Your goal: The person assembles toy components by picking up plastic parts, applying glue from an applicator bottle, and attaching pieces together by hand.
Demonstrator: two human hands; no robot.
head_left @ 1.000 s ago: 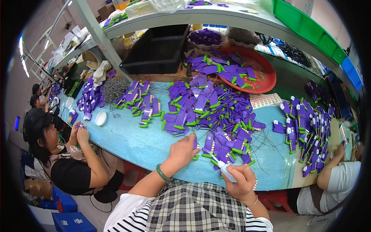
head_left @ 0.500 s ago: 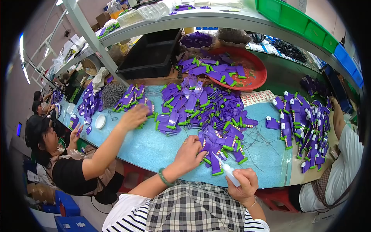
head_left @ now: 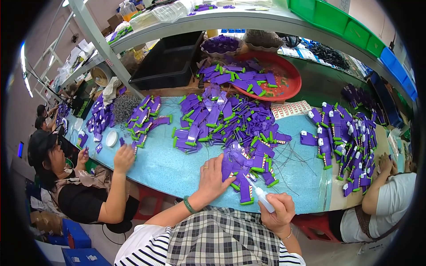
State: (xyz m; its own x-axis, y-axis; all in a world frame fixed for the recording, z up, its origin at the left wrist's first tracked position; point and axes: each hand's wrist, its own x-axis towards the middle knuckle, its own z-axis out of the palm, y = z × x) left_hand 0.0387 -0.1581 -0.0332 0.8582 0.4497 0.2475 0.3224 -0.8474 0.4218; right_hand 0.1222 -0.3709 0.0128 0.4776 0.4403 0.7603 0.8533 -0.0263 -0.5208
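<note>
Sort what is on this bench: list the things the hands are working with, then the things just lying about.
In hand:
left hand pressing a purple piece
right hand holding a white squeeze bottle

Lying about:
red basin
black tray
small white dish
green bins

The left hand lies flat on the blue table, its fingertips touching the near edge of a heap of purple and green plastic pieces. The right hand grips a small white squeeze bottle, nozzle tilted toward one purple piece just beside it. Farther off, a red basin holds more pieces. At left, a seated co-worker's hand rests near a smaller pile.
</note>
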